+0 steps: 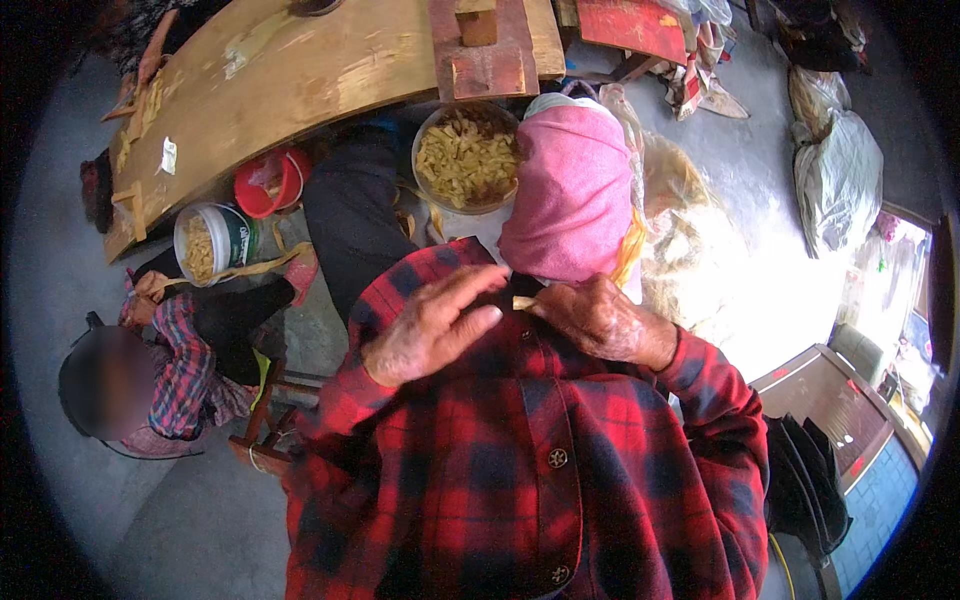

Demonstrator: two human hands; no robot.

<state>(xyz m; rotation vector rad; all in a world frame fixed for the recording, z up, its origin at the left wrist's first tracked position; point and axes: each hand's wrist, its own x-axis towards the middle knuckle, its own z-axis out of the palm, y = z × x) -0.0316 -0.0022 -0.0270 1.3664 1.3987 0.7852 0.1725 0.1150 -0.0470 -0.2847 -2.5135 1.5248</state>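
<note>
The work is observed at the centre of the frame, in front of the red plaid shirt (480, 430). A pale stub (522, 303) is presented at the fingertips of the right hand (600, 320), just below the pink cloth (567, 195). The right grip is found closed, fingers curled, with the stub pinched so that only its end is exposed. The left hand (435, 325) is found with fingers extended and thumb apart; nothing is seen to be held by it, though its palm is partly hidden. The stub is not touched by the left hand.

For sound handling, it is judged that the stub should be pinched firmly but without crushing, with enough of its end left exposed for the left fingers to take hold. Both hands should be steadied close to the body, and the loose cloth should be kept clear of the fingertips.

Pale pieces (465, 155) are noted in the round bowl (418, 172) at upper centre, near the table (340, 70). A white bucket (240, 240) is noted at centre left.
</note>
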